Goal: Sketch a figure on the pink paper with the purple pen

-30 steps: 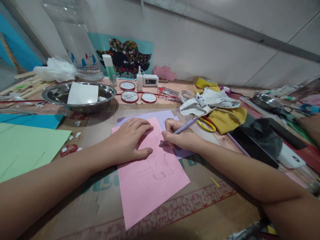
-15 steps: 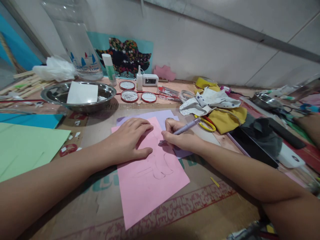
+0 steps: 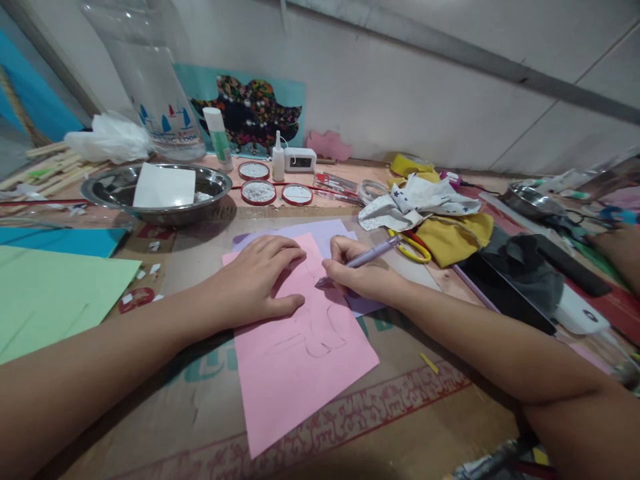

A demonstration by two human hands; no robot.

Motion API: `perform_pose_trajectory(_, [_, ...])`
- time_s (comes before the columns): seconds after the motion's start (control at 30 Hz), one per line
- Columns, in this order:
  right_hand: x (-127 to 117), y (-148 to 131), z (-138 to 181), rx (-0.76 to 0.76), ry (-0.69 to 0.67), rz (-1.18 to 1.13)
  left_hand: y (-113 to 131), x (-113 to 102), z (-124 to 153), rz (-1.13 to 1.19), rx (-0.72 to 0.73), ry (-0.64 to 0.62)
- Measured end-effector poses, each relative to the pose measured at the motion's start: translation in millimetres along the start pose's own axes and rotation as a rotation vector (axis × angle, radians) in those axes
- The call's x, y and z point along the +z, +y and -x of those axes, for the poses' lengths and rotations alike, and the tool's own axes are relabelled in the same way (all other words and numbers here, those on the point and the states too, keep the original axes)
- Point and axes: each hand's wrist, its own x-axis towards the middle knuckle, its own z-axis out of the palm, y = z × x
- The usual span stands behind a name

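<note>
A pink sheet of paper [image 3: 300,400] lies at an angle on the cardboard, with thin drawn lines across its middle. My left hand [image 3: 260,277] rests flat on its upper left part, thumb and fingers spread. Pinched in my right hand [image 3: 357,270] is a purple pen [image 3: 373,254], its tip at the pink sheet just right of my left thumb. Beneath the pink sheet, a lilac sheet [image 3: 320,232] sticks out at the top and right. Yellow-handled scissors [image 3: 417,255] lie beyond my right hand, partly under cloth.
A steel bowl [image 3: 215,183] holding a white card stands back left, beside a large bottle [image 3: 165,107]. Red-rimmed dishes of beads [image 3: 259,192] and a glue stick [image 3: 218,139] line the back. Crumpled cloth [image 3: 425,203] and a dark tablet [image 3: 505,297] lie right. Another person's hand [image 3: 617,250] shows far right.
The pen tip has shifted very slightly left on the pink sheet. My left hand stays in place. At far right, the other person's hand has moved a little.
</note>
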Motion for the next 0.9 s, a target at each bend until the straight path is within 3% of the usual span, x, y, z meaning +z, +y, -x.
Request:
perform_pose_trajectory(0.67, [-2,0,0,0.039,-0.092,-0.037,-1,1,0,-0.003,0.009,0.005])
perform_pose_trajectory(0.8, [-4,0,-3,-0.053,-0.029,-0.074,-1,2,1,-0.001,0.002,0.007])
perform_pose_trajectory(0.9, [-21,-3,-10,-0.209,0.208,0.012,-2,2,0,0.000,-0.005,0.003])
